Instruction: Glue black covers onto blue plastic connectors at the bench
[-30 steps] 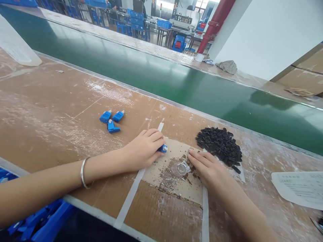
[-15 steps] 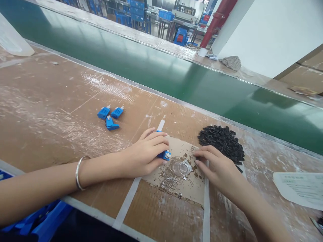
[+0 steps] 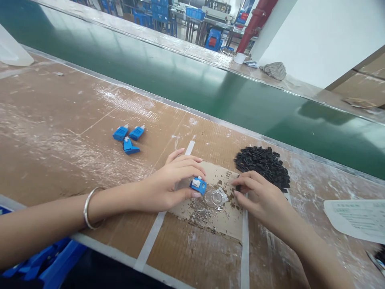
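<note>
My left hand (image 3: 173, 182) is closed on a small blue plastic part (image 3: 203, 188) with a white insert, pinched between thumb and fingers above a cardboard sheet (image 3: 228, 230). Across from it, my right hand (image 3: 263, 198) pinches a small black piece (image 3: 238, 187), mostly covered by the fingers. Between the hands lies a clear round plastic piece (image 3: 214, 198) on the wet, stained cardboard. A heap of small black pieces (image 3: 261, 162) sits just beyond my right hand. Three similar blue parts (image 3: 131, 147) rest on the table to the left.
A green conveyor belt (image 3: 168, 84) runs across behind the brown table (image 3: 75, 160). At the right lies a printed sheet (image 3: 355, 220). Blue parts (image 3: 39, 261) fill the area below the table edge at lower left. A grey rag (image 3: 273, 70) lies past the belt.
My left hand has turned the blue part, so its white insert now faces up toward me, and the fingers have spread a little. My right hand stays nearly in place.
</note>
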Action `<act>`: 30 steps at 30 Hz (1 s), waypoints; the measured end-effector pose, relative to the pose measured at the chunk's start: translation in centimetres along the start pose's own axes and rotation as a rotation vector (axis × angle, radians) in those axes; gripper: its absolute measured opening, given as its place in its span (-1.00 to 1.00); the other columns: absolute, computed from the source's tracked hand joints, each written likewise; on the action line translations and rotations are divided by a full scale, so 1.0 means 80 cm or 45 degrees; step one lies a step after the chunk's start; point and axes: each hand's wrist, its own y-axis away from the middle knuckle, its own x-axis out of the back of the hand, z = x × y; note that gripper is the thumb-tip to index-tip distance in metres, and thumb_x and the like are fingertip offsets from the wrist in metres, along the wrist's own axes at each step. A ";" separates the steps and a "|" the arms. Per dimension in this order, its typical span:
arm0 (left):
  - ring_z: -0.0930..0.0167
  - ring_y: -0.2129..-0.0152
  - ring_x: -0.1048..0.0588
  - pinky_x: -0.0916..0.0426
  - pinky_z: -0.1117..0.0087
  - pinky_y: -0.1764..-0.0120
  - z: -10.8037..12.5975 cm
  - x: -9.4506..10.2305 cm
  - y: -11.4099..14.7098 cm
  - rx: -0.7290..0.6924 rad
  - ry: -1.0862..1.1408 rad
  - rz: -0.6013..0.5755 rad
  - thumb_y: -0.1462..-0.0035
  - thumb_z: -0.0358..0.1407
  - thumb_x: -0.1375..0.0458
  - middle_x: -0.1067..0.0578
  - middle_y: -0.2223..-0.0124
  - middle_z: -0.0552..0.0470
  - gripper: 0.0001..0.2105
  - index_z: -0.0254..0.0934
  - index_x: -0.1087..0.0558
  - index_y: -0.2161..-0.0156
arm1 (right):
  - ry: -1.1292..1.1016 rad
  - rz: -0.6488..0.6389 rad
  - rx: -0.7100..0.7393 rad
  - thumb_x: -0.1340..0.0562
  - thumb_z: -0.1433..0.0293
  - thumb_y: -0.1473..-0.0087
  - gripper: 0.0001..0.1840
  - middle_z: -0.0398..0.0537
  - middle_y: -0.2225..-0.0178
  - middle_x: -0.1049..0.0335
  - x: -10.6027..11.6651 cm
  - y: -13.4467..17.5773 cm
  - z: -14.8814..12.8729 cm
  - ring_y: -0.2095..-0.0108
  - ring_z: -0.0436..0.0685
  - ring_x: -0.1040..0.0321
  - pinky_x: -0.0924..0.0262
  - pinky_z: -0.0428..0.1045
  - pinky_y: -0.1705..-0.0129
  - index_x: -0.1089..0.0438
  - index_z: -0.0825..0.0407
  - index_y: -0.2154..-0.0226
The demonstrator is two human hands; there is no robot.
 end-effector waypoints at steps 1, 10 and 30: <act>0.28 -0.21 -0.33 0.24 0.11 -0.33 0.000 0.000 0.000 -0.001 0.012 0.013 -0.24 -0.41 -0.19 -0.56 0.00 0.02 -0.85 -0.22 -0.44 0.09 | -0.012 0.025 0.007 -0.17 0.34 -0.19 -0.83 -0.02 0.18 -0.48 0.001 0.001 -0.001 0.35 0.07 -0.49 -0.44 0.00 0.33 -0.48 -0.03 0.24; 0.37 0.18 -0.53 -0.37 0.39 0.11 0.011 0.003 0.002 -0.056 0.323 0.163 -0.26 -0.35 -0.20 -0.59 0.13 -0.05 -0.83 -0.31 -0.48 0.05 | -0.136 0.129 0.435 -0.17 0.47 -0.31 -0.67 -0.07 0.04 -0.49 0.009 0.011 -0.032 0.00 0.02 -0.40 -0.33 -0.06 -0.03 -0.33 -0.05 -0.10; 0.36 0.15 -0.53 -0.40 0.29 -0.02 0.024 -0.006 -0.002 0.402 1.199 0.013 -0.22 -0.39 -0.18 -0.56 0.19 0.00 -0.86 -0.32 -0.54 0.13 | 0.114 0.093 0.536 -0.09 0.48 -0.35 -0.63 0.07 0.10 -0.50 -0.011 0.014 -0.036 0.01 0.13 -0.37 -0.34 0.01 0.04 -0.28 0.03 -0.17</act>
